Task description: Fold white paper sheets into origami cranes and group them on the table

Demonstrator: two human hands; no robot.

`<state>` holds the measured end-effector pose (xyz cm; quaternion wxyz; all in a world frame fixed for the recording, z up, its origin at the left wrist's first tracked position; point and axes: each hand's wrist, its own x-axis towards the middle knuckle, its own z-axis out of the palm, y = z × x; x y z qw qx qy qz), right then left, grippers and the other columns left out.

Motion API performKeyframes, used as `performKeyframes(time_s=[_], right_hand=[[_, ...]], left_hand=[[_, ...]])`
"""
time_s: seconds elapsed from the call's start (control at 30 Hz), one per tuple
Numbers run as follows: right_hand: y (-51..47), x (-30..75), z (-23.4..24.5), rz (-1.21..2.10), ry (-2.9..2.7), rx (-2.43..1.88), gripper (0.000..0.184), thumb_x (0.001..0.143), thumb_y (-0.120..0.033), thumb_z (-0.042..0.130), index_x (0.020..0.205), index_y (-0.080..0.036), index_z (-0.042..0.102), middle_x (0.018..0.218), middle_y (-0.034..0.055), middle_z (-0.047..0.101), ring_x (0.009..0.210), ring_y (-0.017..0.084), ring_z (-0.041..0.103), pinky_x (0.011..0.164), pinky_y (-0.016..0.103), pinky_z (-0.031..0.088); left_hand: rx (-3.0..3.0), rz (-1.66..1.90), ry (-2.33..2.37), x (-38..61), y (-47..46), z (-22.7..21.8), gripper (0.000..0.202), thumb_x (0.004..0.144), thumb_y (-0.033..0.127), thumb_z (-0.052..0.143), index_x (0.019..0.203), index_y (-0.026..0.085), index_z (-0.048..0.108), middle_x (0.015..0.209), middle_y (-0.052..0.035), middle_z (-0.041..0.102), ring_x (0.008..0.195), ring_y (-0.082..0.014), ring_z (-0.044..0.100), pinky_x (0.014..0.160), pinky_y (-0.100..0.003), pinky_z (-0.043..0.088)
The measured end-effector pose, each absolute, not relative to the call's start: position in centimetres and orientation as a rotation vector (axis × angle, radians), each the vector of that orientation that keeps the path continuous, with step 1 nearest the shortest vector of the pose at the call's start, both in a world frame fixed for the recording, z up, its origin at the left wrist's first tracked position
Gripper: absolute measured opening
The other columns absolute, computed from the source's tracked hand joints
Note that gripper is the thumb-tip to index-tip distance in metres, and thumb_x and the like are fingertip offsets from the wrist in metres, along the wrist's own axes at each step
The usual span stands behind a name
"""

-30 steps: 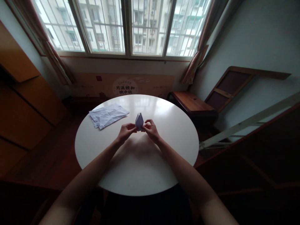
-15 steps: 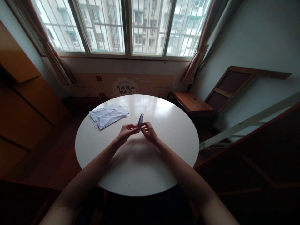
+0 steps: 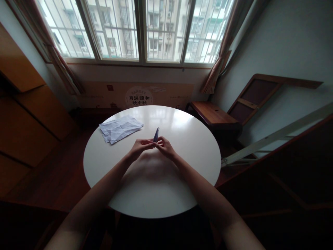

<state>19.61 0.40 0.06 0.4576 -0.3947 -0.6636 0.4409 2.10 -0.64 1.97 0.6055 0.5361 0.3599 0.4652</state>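
Observation:
Between my two hands a small folded piece of paper stands on edge above the white round table, its pointed tip up and away from me. My left hand pinches it from the left, near its lower end. From the right, the fingers of my right hand press against the same paper. The fingertips of both hands almost meet and hide the paper's lower part. Left of them lies a loose stack of creased white paper sheets on the tabletop.
A wooden bench stands behind the table on the right, by a leaning wooden frame. Wooden cabinets line the left side. Beneath the barred window, a printed board rests against the wall.
The folded paper's upper layers stood slightly apart and now lie closer together. My right fingers have straightened and closed in on it. The paper stack has not moved.

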Motion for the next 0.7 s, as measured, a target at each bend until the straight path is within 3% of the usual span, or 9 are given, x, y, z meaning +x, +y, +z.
performKeyframes(time_s=[0.17,0.4,0.7], right_hand=[[0.53,19.56,-0.04,1.1,-1.601,-0.969,0.043,0.072,-0.058,0.068,0.083,-0.018,0.055,0.079,0.0042,0.065,0.076,0.019,0.064,0.063,0.03,0.049],[1.01,19.69,-0.07,1.08,-1.5,-0.938,0.038,0.07,-0.053,0.072,0.074,-0.018,0.057,0.07,0.0015,0.062,0.067,0.017,0.062,0.06,0.028,0.048],[1.4,19.65,-0.43,1.12,-1.408,-0.853,0.038,0.068,-0.048,0.075,0.087,-0.018,0.06,0.072,0.0004,0.062,0.063,0.015,0.061,0.06,0.029,0.048]], left_hand=[[1.297,1.053,0.863,1.94,-0.58,2.07,0.036,0.064,0.038,0.084,0.089,0.012,0.078,0.112,-0.0153,0.071,0.089,-0.0229,0.068,0.082,-0.035,0.051],[1.258,1.169,0.981,1.87,-0.1,1.68,0.039,0.059,0.039,0.085,0.084,0.012,0.077,0.081,-0.011,0.074,0.073,-0.0184,0.066,0.068,-0.029,0.048],[1.266,1.186,0.986,2.01,-0.12,1.69,0.048,0.061,0.042,0.084,0.093,0.01,0.068,0.081,-0.0109,0.072,0.074,-0.0215,0.068,0.064,-0.03,0.051]])
